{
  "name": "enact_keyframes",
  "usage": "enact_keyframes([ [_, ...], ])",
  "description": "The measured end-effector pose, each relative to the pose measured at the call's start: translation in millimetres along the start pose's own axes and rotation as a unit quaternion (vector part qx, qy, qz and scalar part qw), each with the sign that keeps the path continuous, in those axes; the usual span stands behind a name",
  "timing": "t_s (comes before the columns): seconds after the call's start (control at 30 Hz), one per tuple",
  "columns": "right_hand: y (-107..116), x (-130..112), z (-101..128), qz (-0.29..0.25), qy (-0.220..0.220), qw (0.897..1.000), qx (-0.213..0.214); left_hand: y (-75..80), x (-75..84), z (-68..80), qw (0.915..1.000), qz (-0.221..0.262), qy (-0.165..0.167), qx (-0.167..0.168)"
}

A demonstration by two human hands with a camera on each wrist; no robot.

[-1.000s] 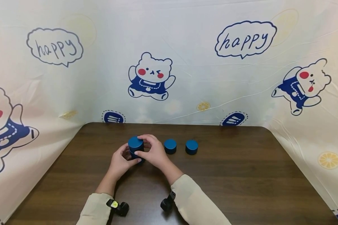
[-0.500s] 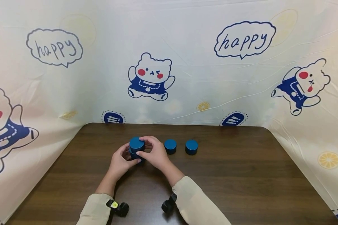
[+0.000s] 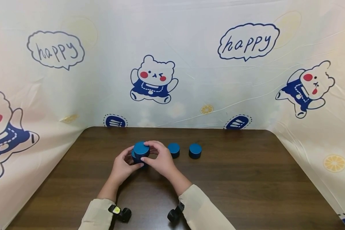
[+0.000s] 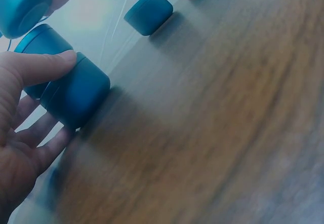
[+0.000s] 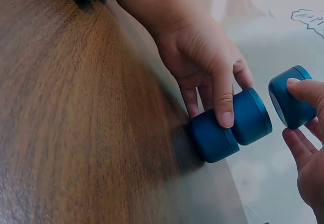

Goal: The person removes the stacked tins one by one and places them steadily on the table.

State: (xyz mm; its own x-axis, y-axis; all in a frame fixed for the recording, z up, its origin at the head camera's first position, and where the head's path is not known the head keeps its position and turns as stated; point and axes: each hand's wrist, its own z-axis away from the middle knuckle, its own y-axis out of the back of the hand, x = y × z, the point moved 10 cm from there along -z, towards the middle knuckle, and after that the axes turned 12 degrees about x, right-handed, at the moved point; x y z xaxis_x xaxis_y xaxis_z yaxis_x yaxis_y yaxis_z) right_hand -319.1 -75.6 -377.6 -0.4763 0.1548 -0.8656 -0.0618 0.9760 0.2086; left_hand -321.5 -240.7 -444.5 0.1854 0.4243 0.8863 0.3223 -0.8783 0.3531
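Observation:
Two small blue round lidded tins stand stacked on the table, the lower tin (image 5: 212, 139) under the upper tin (image 5: 253, 116). My left hand (image 3: 122, 166) holds this stack from the left, its thumb across the seam between the two and its fingers behind. A third blue tin (image 3: 141, 148) is pinched between the thumb and fingers of my right hand (image 3: 163, 162). Both wrist views show a gap between this tin and the top of the stack. In the head view it hides most of the stack.
Two more blue tins, a nearer one (image 3: 174, 150) and a farther one (image 3: 195, 150), stand apart to the right of my hands on the brown wooden table (image 3: 233, 185). A printed cloth (image 3: 195, 83) hangs behind the table's far edge.
My right hand has shifted slightly right and toward me with its tin, baring part of the stack's top at the left. My left hand stays on the stack.

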Motion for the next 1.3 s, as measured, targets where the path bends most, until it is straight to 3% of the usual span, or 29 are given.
enact_keyframes([
  [0.8,19,-13,8,-0.037,0.023,0.999,0.016,-1.6,-0.9,0.9,0.9999,0.007,0.012,-0.005],
  [1.07,34,-48,18,-0.041,0.029,0.999,0.017,-2.0,-0.7,1.1,0.9999,-0.002,0.011,-0.003],
  [1.3,41,-49,21,-0.038,0.029,0.998,0.027,-2.2,-0.5,1.7,1.0,0.0,0.009,-0.004],
])
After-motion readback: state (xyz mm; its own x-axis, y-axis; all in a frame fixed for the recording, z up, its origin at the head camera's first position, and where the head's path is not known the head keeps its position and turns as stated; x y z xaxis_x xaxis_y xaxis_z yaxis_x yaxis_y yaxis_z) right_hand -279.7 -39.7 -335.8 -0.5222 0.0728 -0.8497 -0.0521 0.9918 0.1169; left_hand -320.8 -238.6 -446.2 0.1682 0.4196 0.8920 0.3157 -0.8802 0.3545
